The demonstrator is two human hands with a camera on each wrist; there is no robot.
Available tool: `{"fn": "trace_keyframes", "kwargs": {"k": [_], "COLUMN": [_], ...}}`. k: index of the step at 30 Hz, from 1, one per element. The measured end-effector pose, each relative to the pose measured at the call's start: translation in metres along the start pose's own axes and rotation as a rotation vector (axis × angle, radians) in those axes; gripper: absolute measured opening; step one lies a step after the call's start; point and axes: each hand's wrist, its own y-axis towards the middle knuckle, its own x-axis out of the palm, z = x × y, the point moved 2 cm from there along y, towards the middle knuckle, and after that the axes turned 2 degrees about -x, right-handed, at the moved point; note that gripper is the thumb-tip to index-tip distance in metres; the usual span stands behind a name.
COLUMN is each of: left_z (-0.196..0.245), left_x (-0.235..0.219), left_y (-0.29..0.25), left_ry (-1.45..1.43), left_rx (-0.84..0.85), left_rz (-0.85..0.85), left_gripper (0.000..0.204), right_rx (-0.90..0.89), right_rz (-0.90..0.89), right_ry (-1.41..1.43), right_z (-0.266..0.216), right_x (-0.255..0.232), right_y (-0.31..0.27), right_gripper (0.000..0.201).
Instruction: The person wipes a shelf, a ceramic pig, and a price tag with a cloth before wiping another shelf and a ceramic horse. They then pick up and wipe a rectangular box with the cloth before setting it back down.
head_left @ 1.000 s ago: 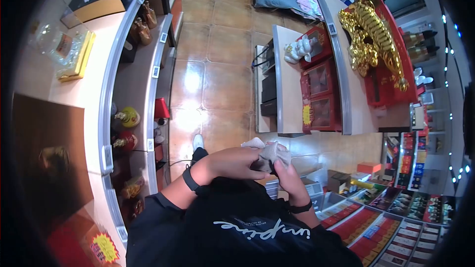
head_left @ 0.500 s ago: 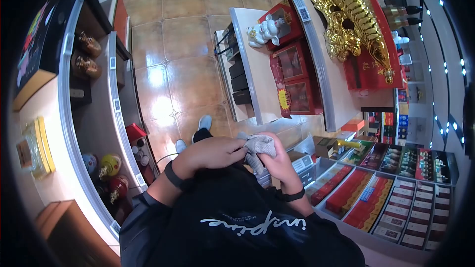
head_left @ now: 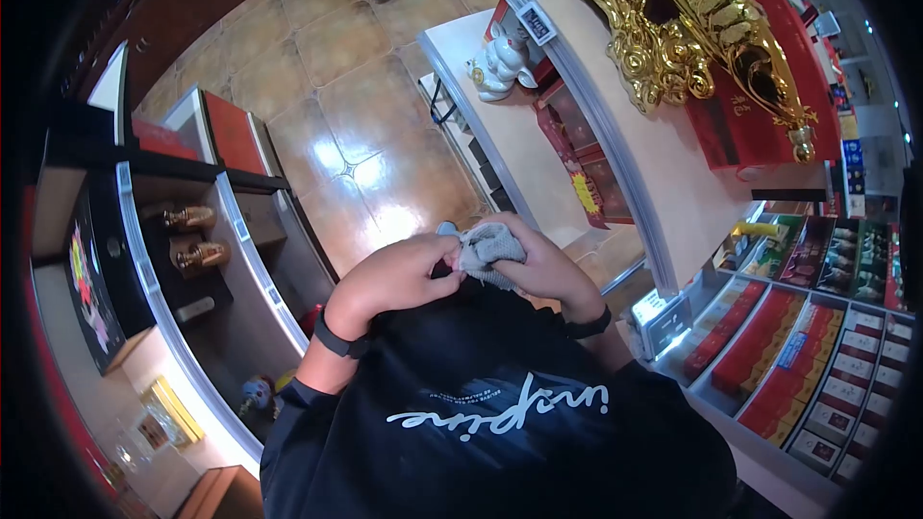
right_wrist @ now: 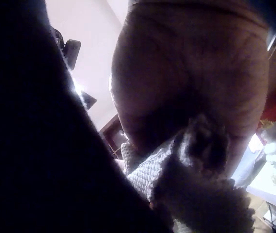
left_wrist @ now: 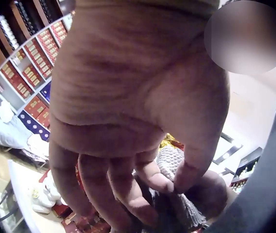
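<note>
You hold a grey knitted cloth in front of your chest with both hands, above the black shirt with white script letters. Your left hand has its fingers curled, and the thumb and first fingers pinch the left edge of the cloth; the left wrist view shows the same, the fingers bent down onto the knitted fabric. Your right hand is cupped around the right part of the cloth, fingers closed on it, and in the right wrist view the bunched cloth lies against the palm, with its woven texture clear. The two hands are touching or almost touching across the cloth; I cannot tell which. Each wrist has a dark band. Below the hands is a brown tiled floor. At your right side stands a white counter with a big golden ornament on a red base, and a lower white shelf with a small white figurine and red boxes. Near your right elbow is a display of many small packs in rows. At your left side is a curved shelf unit with two brown bottles on it.
</note>
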Motion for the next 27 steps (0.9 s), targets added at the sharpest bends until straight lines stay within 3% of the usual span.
{"fn": "trace_keyframes", "kwargs": {"k": [5,11,16,20,24,27], "left_z": [0.000,-0.032,-0.050,-0.076,-0.097,-0.121], "left_x": [-0.038,-0.104,-0.190,-0.259,-0.312,-0.328], "left_y": [0.054,0.115,0.179,0.224,0.269,0.298], "left_ry": [0.109,0.157,0.270,0.391,0.502,0.618], "left_rx": [0.002,0.035,0.127,0.139,0.168,0.189], "left_rz": [-0.040,-0.182,-0.452,-0.650,-0.885,-0.880], "left_gripper": [0.021,0.021,0.021,0.020,0.014,0.016], "right_rx": [0.070,0.150,0.215,0.303,0.389,0.453], "right_rz": [0.109,0.186,0.386,0.662,0.978,1.072], "right_ry": [0.111,0.039,-0.057,-0.169,0.015,0.133], "right_z": [0.007,0.010,0.015,0.037,0.036,0.044], "right_x": [-0.031,-0.055,-0.059,-0.032,0.017,0.049], "right_y": [0.030,0.077,0.133,0.168,0.189,0.189], "right_gripper": [0.059,0.057,0.052,0.050,0.054,0.054]}}
